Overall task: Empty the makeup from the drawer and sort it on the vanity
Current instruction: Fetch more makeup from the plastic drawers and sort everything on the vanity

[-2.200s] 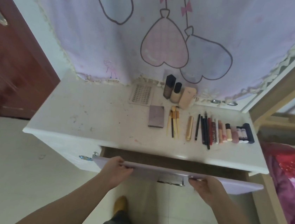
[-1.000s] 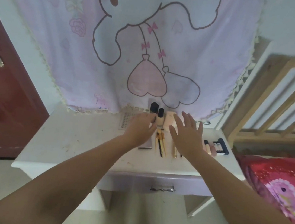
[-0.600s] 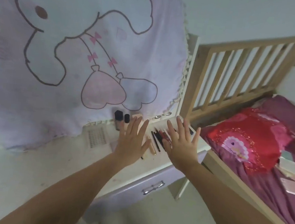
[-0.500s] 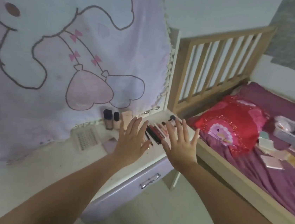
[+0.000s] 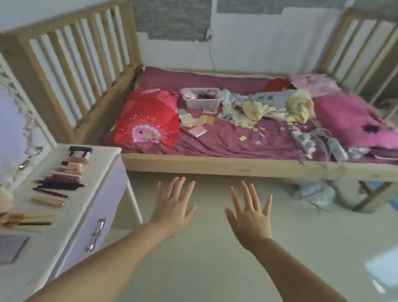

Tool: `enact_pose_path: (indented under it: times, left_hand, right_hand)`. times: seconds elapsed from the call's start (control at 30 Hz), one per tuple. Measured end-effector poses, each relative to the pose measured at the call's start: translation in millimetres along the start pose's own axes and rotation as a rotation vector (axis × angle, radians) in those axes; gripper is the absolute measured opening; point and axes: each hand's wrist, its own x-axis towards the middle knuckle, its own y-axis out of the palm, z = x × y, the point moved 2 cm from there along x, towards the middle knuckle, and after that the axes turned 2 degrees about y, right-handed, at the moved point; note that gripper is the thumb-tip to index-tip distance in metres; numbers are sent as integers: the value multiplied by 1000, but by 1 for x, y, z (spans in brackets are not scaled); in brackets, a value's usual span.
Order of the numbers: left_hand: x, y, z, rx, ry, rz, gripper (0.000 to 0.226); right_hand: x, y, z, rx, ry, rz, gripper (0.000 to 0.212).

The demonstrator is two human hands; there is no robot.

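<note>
Both hands are spread flat and hold nothing, the left hand (image 5: 173, 206) and right hand (image 5: 251, 217) hovering over bare floor. Well off to the left of the fingertips, the makeup (image 5: 62, 180) lies in sorted rows on the vanity (image 5: 79, 211), whose drawer (image 5: 96, 223) looks closed; the task appears finished, nothing evidently left

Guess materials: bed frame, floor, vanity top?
Bed frame: looks like pale unpainted wood, matte, with slatted ends. Floor: probably glazed tile, glossy, since it mirrors a light spot and window glare; no seams visible. Vanity top: white, smooth, likely painted or laminated board; blur leaves it open.
</note>
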Motion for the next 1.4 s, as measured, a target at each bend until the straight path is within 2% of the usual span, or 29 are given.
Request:
enact_pose_path:
  times: [0.2,0.4,0.57,0.73,0.97,1.4]
  left_hand:
    - [10,33,-185,3,331,139,64]
    - [-52,62,-395,-70,604,256,64]
    - [-133,82,-546,-61,865,368,63]
    - [-194,98,-646,-51,1065,466,60]
    - [-210,137,-745,59,1226,541,62]
    - [-119,190,-948,175,1299,699,60]
  right_hand:
    - [-143,4,-159,15,427,38,60]
    - [-329,12,-275,55,775,104,59]
    - [-481,28,-330,169,1118,119,60]
    - [-584,46,-351,293,1416,145,58]
    - [-642,71,-400,393,1597,206,57]
    - [-645,81,-609,548,1742,253,53]
